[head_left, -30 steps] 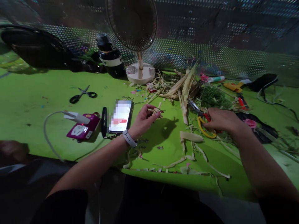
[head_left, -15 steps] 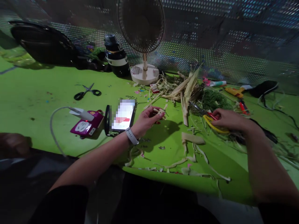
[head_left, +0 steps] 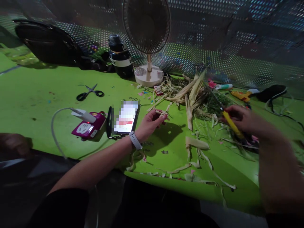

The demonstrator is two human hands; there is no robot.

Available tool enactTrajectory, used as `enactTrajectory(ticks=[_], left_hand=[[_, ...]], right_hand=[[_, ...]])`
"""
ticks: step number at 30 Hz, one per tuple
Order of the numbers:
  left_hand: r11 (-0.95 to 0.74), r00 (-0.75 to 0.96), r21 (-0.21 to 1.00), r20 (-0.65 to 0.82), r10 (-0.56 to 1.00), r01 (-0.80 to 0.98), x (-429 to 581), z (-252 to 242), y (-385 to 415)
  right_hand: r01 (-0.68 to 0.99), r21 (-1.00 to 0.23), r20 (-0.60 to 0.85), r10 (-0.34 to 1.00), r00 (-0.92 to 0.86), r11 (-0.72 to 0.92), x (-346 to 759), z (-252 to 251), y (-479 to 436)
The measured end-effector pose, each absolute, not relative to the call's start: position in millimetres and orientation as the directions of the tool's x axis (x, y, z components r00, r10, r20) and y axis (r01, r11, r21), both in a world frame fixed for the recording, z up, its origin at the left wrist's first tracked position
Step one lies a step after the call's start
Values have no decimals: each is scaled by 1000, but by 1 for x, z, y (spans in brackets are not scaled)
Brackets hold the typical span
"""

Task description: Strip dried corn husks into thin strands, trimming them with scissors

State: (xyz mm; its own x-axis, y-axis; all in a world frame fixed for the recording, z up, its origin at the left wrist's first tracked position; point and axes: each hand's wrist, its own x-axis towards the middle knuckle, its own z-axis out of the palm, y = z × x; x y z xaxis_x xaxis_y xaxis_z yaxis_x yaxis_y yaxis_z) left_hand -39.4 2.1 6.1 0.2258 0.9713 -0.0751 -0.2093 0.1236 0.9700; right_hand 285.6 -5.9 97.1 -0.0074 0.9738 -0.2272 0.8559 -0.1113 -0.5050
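Observation:
My left hand (head_left: 150,124), with a white watch on the wrist, is closed on a small bundle of dried corn husk (head_left: 161,114) just above the green table (head_left: 35,107). My right hand (head_left: 239,120) is blurred by motion and grips yellow-handled scissors (head_left: 225,115), lifted off the table, blades pointing up and to the left. A pile of dried corn husks (head_left: 190,91) lies between and beyond the hands. Loose husk strips (head_left: 197,148) lie in front of me.
A phone (head_left: 125,117) stands beside a magenta power strip (head_left: 88,127) with a white plug. Black scissors (head_left: 90,92) lie at the left. A desk fan (head_left: 147,38), a dark bottle (head_left: 120,57), a black bag (head_left: 47,44) and a perforated wall stand behind. Glue gun (head_left: 241,94) and cables at the right.
My right hand has picked the yellow-handled scissors up off the table and swung them upward. My left hand has kept its hold on the husk bundle, nearly still.

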Motion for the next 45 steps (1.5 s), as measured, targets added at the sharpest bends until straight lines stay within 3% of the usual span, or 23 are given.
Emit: enactTrajectory(ticks=[2,8,12,21,26,37,45], left_hand=[[126,220,966,-76,973,-224,-39,5,2],[115,218,968,-66,974,-222,-41,7,-1],[86,212,968,-35,977,-235,-41,8,-2],[101,333,958,-6,943,-268,-39,3,-5],[151,336,943,-46,941,-295,-38,2,-5],[167,343,939,-56,938,-302,-39,5,-6],[129,350,950,-23,937,-283,-39,4,-5]], right_hand=[[799,-596,-261,959,-106,-74,267,88,-9],[892,-429,-346,886,-308,142,219,64,-21],[888,-409,-347,864,-364,210,212,59,-24],[838,-488,-332,835,-439,246,209,54,-24],[838,-492,-346,830,-437,236,207,51,-25],[739,-621,-307,787,-535,260,212,46,-21],[742,-594,-289,778,-557,310,210,48,-23]])
